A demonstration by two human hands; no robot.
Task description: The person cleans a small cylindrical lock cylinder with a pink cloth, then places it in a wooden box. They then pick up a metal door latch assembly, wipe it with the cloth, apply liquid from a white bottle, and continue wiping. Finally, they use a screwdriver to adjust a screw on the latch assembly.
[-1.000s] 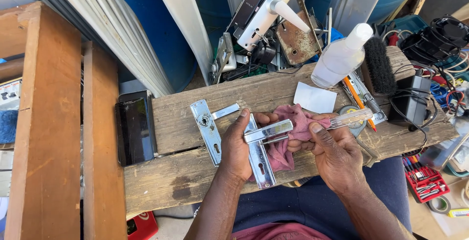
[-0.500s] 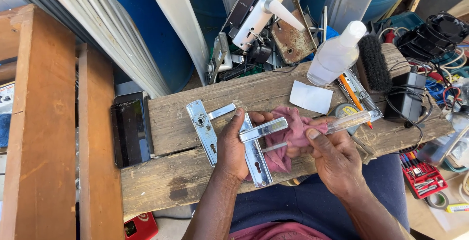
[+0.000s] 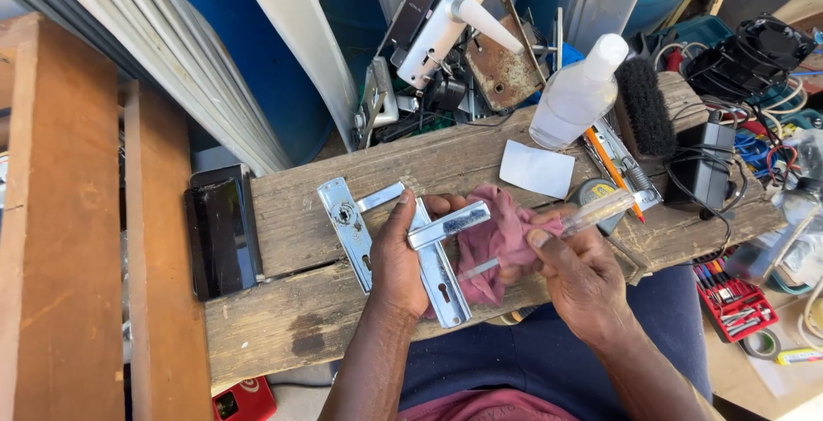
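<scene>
My left hand [image 3: 403,258] grips a chrome door handle with its long backplate [image 3: 441,267], lever pointing right, held just above a worn wooden plank [image 3: 291,335] across my lap. My right hand [image 3: 583,275] holds a screwdriver with a clear handle [image 3: 591,213] together with a pink rag [image 3: 501,241] bunched against the backplate. The screwdriver's shaft runs down-left toward the plate. A second chrome handle with backplate [image 3: 347,225] lies flat on the plank just left of my left hand.
On the plank lie a black phone [image 3: 221,232], a white card [image 3: 536,169], a clear plastic bottle [image 3: 579,95], a black brush [image 3: 645,108] and a black adapter [image 3: 705,164]. Old lock parts [image 3: 446,35] are piled behind. A red bit case [image 3: 733,301] sits at right.
The handle and both hands have shifted slightly left and down in view; the right hand has worked the rag and screwdriver a little along the backplate.
</scene>
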